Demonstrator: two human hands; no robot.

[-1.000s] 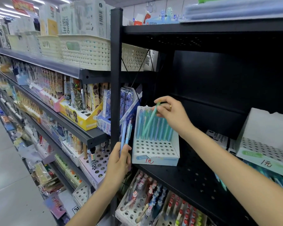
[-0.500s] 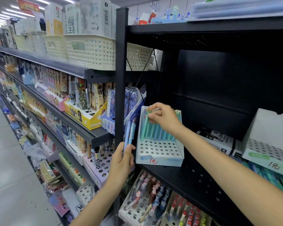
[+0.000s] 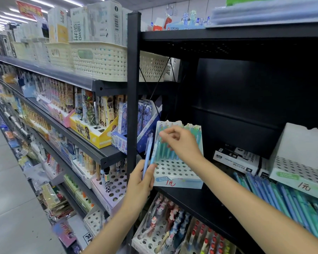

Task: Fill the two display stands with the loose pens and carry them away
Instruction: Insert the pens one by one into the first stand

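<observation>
the loose pens at frame centre look light, stiff and slick; best pinched mid-barrel. the left hand grips two upright beside the perforated display stand, where the right hand pinches a seated pen's top.

The right hand hides the middle of the pen row in the display stand, the second stand at three o'clock runs off the frame edge, and the far aisle shelves at nine o'clock are perhaps too blurred to read.
</observation>
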